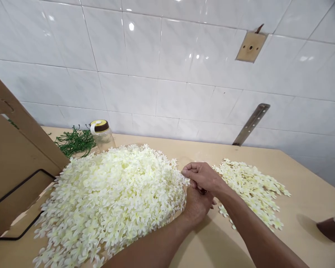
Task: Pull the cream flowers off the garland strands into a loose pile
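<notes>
A large heap of white artificial flowers point(123, 190) with pale yellow centres spreads over the left and middle of the table. At its right edge my two hands meet, one crossing above the other. My right hand point(203, 176) is on top, thumb and fingers pinched together. A white petal piece shows just under those fingertips; whether it is gripped or lies on the heap I cannot tell. Below it, my left hand point(198, 204) is closed with curled fingers, and its grip is mostly hidden. Just right of the hands lies a smaller, flatter spread of the same flowers point(251, 186).
Green plastic stems point(75, 141) lie behind the heap beside a clear jar point(104, 138) with a brown and yellow lid. A cardboard box point(22, 149) and a black wire frame point(16, 190) stand left. A dark brown container point(333, 229) is far right. A metal bracket point(251, 124) rises against the tiled wall.
</notes>
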Demonstrator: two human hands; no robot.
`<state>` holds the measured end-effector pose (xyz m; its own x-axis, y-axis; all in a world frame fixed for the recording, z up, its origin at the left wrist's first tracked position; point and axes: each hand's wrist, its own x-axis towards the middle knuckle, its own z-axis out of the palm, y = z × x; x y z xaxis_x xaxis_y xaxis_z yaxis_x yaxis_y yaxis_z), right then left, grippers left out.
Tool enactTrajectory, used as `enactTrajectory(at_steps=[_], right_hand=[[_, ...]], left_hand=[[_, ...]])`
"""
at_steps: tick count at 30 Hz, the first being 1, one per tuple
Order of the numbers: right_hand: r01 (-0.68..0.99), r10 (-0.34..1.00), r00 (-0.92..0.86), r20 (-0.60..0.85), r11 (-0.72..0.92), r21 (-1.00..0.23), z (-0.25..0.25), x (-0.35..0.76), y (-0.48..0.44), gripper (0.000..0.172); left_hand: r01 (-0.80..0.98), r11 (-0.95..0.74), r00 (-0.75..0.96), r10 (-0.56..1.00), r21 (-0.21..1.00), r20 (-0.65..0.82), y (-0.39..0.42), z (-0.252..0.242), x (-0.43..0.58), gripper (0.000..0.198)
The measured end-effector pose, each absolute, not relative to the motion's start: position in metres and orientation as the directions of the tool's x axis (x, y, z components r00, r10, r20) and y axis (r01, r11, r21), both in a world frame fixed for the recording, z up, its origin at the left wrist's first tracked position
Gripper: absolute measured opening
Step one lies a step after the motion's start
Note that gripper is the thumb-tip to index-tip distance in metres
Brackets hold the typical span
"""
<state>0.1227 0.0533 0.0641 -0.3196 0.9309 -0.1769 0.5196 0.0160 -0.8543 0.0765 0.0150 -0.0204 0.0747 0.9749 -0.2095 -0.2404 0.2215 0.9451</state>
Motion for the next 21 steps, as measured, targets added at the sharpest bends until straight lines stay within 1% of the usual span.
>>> enactTrajectory(at_steps=[4,11,13,16,18,21], right_hand=[[0.560,0.931,-0.322,-0.170,0.042,-0.828,0.065,0.122,0.054,0.029],[0.582,0.927,-0.369,-0.063,0.177,-0.794,0.064,0.114,0.050,0.023],[0.610,0.921,-0.390,0.013,0.268,-0.746,0.061,0.113,0.052,0.021],[0.665,0.883,-0.451,0.130,0.430,-0.611,0.058,0.111,0.056,0.023],[0.688,0.859,-0.491,0.145,0.485,-0.540,0.059,0.108,0.059,0.027],[0.708,0.855,-0.502,0.130,0.492,-0.507,0.061,0.104,0.062,0.024]], left_hand=[[-0.219,0.208,0.081,0.978,0.953,-0.195,0.015,-0.020,0.076,0.009],[-0.199,0.199,0.066,0.980,0.960,-0.189,0.015,-0.014,0.074,0.009],[-0.193,0.194,0.076,0.980,0.962,-0.183,0.014,-0.012,0.072,0.011],[-0.168,0.164,0.092,0.984,0.972,-0.151,0.012,-0.013,0.070,0.016],[-0.155,0.139,0.093,0.988,0.978,-0.126,0.012,-0.017,0.070,0.014],[-0.171,0.136,0.095,0.988,0.976,-0.121,0.013,-0.023,0.072,0.008]])
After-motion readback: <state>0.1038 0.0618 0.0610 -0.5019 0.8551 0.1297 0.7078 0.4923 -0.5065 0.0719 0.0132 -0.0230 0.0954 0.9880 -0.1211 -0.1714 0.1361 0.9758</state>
